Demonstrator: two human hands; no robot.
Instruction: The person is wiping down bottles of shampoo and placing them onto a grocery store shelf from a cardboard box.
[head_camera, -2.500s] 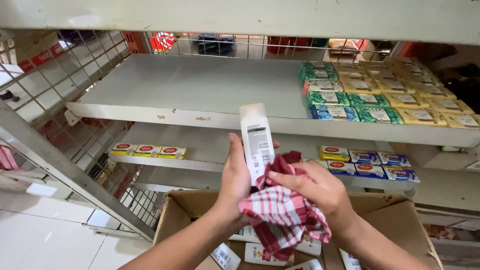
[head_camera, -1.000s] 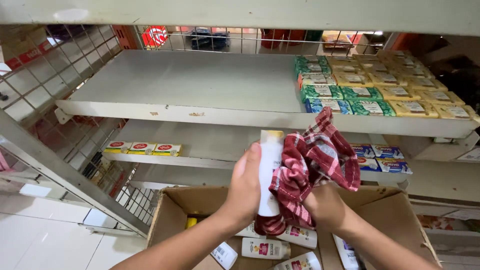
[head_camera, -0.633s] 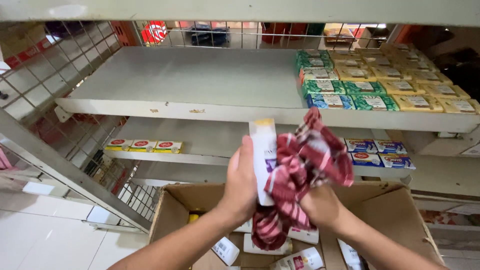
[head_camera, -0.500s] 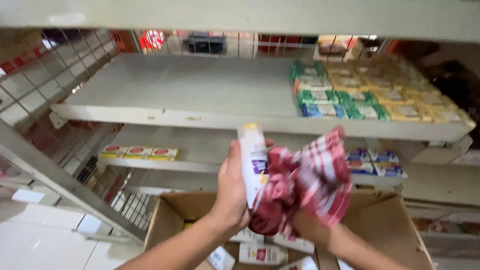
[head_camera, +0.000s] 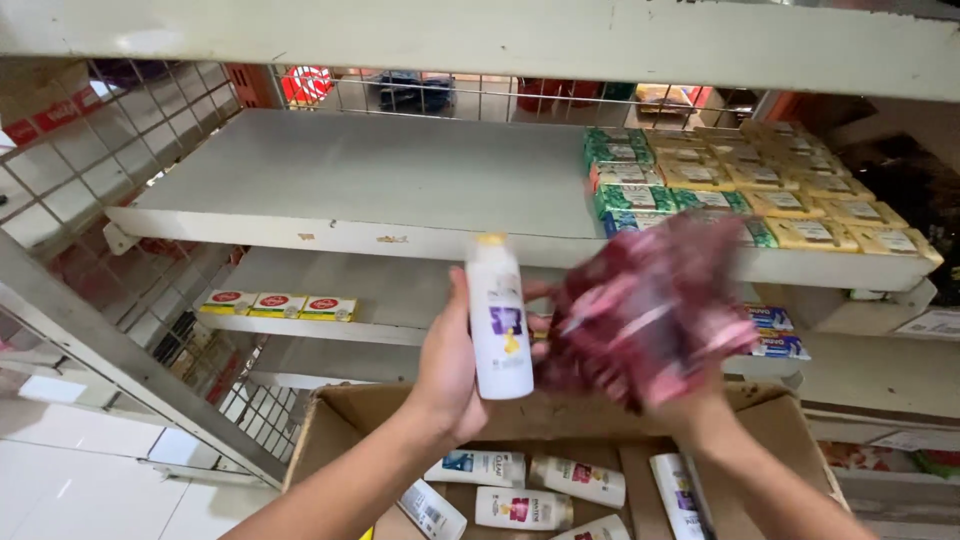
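Up front in the head view, the left hand is wrapped around a white plastic bottle with a yellow cap and purple label, holding it upright in the air above an open brown cardboard box and in front of the shelves. Just beside the bottle, the right hand is closed on a red-and-white checked cloth — the cloth is blurred and its left edge looks to touch or nearly touch the bottle's side, though I cannot tell which. Most of the right hand is hidden behind the bunched fabric.

Down in the box lie several more white bottles with coloured labels, on their sides. Behind the hands runs a pale grey metal shelf, bare on its left part, with stacked green and yellow soap packets at its right end. One shelf lower, three small flat yellow-and-red packets sit in a row at the left, and blue-and-white packets show at the right — partly hidden by the cloth. A wire grid panel closes the left side.
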